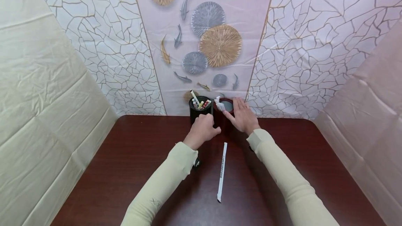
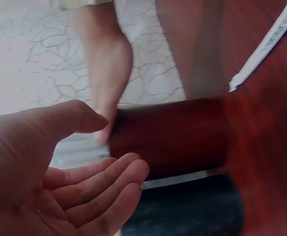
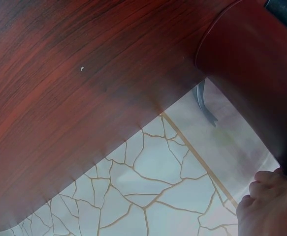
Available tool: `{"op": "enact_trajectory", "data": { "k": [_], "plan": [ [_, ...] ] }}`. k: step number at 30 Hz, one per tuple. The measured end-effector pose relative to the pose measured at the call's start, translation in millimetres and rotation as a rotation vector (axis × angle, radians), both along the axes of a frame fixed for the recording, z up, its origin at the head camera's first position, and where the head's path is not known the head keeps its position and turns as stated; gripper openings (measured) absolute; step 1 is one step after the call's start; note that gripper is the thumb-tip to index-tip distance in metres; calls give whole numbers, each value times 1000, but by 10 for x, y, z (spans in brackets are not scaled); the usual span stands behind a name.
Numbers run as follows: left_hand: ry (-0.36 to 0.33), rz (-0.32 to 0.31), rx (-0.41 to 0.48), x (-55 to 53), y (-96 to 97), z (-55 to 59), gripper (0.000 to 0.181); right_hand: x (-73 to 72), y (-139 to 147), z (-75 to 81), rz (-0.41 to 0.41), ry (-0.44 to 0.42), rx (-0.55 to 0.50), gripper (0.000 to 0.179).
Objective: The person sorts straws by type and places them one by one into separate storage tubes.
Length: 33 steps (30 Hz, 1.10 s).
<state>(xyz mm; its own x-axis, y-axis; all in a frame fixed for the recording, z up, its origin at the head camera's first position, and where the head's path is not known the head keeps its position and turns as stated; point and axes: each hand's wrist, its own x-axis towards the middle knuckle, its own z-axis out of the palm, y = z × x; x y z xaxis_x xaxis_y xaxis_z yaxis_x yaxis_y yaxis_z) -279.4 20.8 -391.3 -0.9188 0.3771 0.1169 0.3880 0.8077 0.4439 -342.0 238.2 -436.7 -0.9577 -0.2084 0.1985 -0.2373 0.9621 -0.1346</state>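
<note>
My left hand (image 1: pixel 202 130) is in front of a black pen holder (image 1: pixel 194 115), its fingers loosely bent. In the left wrist view that hand (image 2: pixel 79 167) has nothing between thumb and fingers. My right hand (image 1: pixel 243 117) lies at the rim of a dark red cylindrical bin (image 2: pixel 173 137), fingers mostly straight, thumb towards the near side of the rim. A crumpled white wad (image 1: pixel 219 104), like tissue or plastic, sits on the bin's left edge. On the table nearer me lies a drinking straw in a printed white paper wrapper (image 1: pixel 222 172).
Several striped and pale pens (image 1: pixel 201 104) stand in the holder, just left of the bin. Both containers are at the back of the dark red wooden table (image 1: pixel 141 170), close to a patterned cloth backdrop (image 1: pixel 201 79). Plain cloth walls flank both sides.
</note>
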Motion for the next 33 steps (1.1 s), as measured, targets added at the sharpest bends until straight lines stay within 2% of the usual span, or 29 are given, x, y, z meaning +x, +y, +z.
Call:
{"op": "enact_trajectory", "data": {
  "k": [8,15,21,25,33],
  "plan": [
    [-103,-2,30,68,62,-363,41,-5,-7,-23,7,8,-14,95],
    [-161,18,24,131,129,-654,37,-17,3,-42,9,-2,-15,97],
    [-195,16,11,180,199,-835,43,-50,25,-40,6,11,-8,96],
    [-200,18,2,218,245,-940,39,-52,24,-29,9,11,-17,96],
    [-230,45,6,253,345,-1071,31,-41,33,-40,23,14,-40,97]
  ]
}}
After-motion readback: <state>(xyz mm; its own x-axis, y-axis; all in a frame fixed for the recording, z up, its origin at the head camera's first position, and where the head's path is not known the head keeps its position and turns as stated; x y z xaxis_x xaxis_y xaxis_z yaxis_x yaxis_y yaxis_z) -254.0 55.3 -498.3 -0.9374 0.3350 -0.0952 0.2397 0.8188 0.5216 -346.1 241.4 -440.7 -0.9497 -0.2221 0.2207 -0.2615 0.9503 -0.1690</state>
